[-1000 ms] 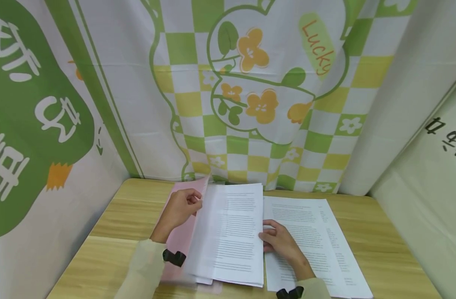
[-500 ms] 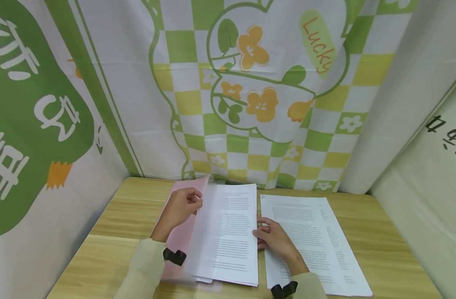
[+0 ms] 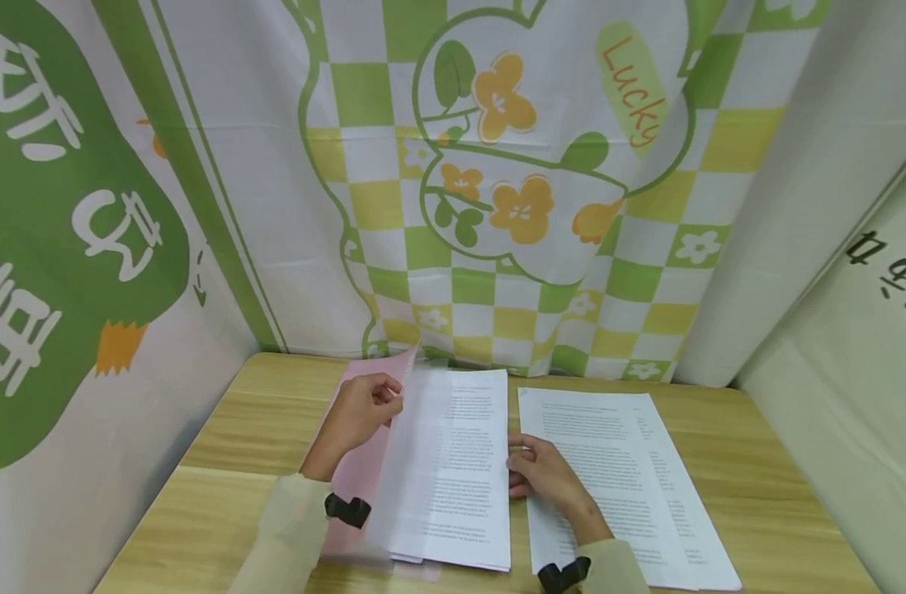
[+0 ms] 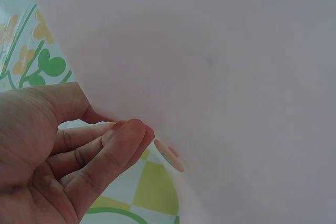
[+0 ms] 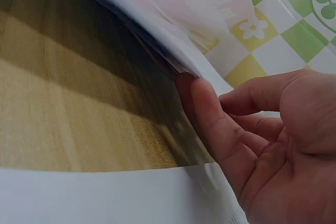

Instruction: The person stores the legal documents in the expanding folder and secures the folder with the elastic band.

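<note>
A pink translucent folder [image 3: 358, 466] lies opened on the table, its cover raised on the left. My left hand [image 3: 358, 412] pinches the cover's edge; in the left wrist view that hand [image 4: 79, 156] holds the pale sheet [image 4: 220, 66] close to a small round snap button [image 4: 169, 156]. A stack of printed papers [image 3: 471, 478] sits partly under a clear layer of the folder. Its right edge is pinched by my right hand [image 3: 549, 478]. Seen from the right wrist, the fingers [image 5: 210, 114] grip that edge, slightly lifted above the wood.
More printed papers [image 3: 594, 445] lie to the right, partly under my right hand and wrist. The wooden table [image 3: 765, 487] meets patterned curtains [image 3: 497, 305] at the back and sides. Each wrist wears a black camera mount [image 3: 346, 510].
The paper stack has slid left, further under the folder's clear layer, with my right hand moving left along with it. My left hand stays in place on the cover.
</note>
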Demonstrator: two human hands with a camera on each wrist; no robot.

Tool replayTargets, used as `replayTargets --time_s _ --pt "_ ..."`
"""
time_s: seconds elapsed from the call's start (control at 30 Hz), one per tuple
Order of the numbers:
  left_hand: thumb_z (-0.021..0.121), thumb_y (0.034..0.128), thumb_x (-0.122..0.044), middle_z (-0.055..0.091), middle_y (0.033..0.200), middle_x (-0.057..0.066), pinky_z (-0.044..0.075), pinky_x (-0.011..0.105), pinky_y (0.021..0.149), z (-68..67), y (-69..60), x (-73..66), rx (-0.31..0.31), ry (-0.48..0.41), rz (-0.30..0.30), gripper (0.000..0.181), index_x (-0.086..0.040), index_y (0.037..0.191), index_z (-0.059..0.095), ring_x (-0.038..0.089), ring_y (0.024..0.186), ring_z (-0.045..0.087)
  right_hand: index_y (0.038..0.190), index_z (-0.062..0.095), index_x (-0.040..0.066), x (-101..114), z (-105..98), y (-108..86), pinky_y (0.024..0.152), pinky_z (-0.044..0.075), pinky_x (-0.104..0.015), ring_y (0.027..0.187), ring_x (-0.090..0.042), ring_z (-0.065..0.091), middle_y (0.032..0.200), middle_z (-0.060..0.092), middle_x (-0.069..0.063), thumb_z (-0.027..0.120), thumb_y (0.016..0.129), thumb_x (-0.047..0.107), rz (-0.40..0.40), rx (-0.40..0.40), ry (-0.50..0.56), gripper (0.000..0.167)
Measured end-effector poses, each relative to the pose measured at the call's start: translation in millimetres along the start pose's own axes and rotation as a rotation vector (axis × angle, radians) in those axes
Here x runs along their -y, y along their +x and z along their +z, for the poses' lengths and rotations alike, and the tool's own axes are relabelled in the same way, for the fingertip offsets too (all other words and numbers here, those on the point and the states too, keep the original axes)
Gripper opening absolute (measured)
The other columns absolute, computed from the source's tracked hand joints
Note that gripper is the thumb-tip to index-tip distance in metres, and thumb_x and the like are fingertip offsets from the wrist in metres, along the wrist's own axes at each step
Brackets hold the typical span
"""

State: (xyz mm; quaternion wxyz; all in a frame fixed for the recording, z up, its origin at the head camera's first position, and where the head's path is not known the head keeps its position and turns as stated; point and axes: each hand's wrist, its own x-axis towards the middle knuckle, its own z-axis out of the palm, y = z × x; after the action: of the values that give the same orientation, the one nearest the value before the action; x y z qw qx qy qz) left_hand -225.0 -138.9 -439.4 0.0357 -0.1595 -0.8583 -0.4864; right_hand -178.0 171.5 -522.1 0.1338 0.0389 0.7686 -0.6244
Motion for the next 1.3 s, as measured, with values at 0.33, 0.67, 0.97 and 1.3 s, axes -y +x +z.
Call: replayTargets --time_s 0.33,0.67,0.97,1.3 --pt "0.068 0.0895 0.000 0.065 0.071 -0.001 0.055 0.031 0.058 0.8 -0.5 -1.0 -0.002 0.009 -0.001 0.011 0.004 0.099 0.071 0.015 0.055 0.064 0.139 0.052 -0.008 0.0 0.0 -2.3 0.066 0.062 -0.043 0.075 -0.024 0.070 0.091 0.066 -0.014 0.060 0.097 0.000 -0.026 0.024 0.031 0.043" --pt "0.069 0.0895 -0.001 0.065 0.071 -0.001 0.055 0.031 0.059 0.2 -1.7 -2.3 -0.007 0.015 -0.003 0.009 0.001 0.098 0.072 0.015 0.055 0.064 0.147 0.046 -0.004 -0.8 6.1 -0.4 0.065 0.062 -0.043 0.075 -0.024 0.071 0.089 0.067 -0.013 0.058 0.098 -0.005 -0.051 0.047 0.053 0.051" --pt "0.067 0.0892 0.000 0.065 0.071 -0.002 0.055 0.031 0.059 0.6 -0.1 0.2 -0.013 0.011 0.012 0.010 0.002 0.098 0.072 0.014 0.055 0.064 0.148 0.043 -0.006 3.8 10.4 1.1 0.067 0.062 -0.043 0.076 -0.025 0.071 0.089 0.067 -0.014 0.057 0.098 -0.005 -0.078 0.081 0.080 0.052" --pt "0.067 0.0903 -0.001 0.065 0.071 -0.002 0.055 0.031 0.059 0.2 -0.1 1.6 -0.005 0.009 0.009 0.013 0.005 0.100 0.071 0.014 0.055 0.064 0.150 0.041 -0.006 6.1 19.9 3.1 0.067 0.062 -0.043 0.076 -0.024 0.071 0.090 0.067 -0.014 0.057 0.098 -0.005 -0.098 0.111 0.093 0.054"
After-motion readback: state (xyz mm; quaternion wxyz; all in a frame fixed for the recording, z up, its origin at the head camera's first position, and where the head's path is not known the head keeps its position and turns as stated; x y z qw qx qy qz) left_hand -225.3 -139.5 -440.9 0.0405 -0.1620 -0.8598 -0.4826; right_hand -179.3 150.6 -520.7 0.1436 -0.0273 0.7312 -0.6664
